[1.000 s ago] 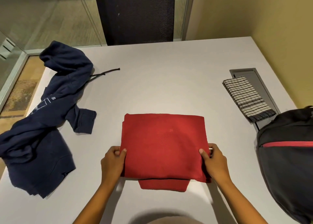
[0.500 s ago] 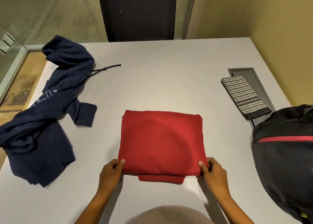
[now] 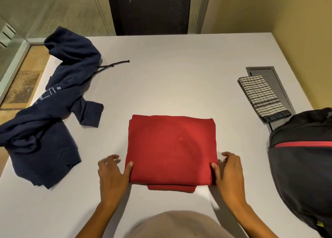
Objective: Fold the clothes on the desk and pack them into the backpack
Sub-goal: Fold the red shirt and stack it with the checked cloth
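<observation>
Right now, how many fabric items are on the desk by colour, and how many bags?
Red: 1, the folded red garment
Navy: 1, the unfolded navy hoodie
Black-and-white check: 1, the folded checked cloth
Bags: 1, the black backpack
Total: 4
</observation>
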The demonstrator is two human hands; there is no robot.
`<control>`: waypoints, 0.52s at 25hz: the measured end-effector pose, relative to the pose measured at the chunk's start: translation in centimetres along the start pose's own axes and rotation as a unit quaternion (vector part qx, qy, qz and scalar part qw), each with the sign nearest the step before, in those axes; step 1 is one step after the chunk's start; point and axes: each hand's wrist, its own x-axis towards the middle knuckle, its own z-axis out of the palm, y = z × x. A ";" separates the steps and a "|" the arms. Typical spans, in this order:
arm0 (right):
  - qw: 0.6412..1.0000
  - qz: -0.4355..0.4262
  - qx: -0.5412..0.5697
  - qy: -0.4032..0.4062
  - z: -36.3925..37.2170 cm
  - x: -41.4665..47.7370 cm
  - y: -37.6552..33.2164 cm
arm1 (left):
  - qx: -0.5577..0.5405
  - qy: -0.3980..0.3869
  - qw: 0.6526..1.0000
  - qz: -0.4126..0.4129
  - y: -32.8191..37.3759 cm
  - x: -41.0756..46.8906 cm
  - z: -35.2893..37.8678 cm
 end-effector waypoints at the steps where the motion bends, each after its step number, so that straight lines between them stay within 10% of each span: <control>1: 0.999 -0.045 -0.006 0.012 0.2 0.8 -0.5 | 0.026 0.037 0.997 0.067 0.8 0.5 -0.1; 7: 0.942 -0.301 -0.126 -0.081 5.2 3.1 -2.3 | 0.248 -0.051 0.866 0.430 4.0 2.2 3.8; 13: 0.921 -0.318 -0.188 -0.127 6.5 1.4 -0.3 | 0.317 -0.089 0.840 0.431 0.8 0.6 6.7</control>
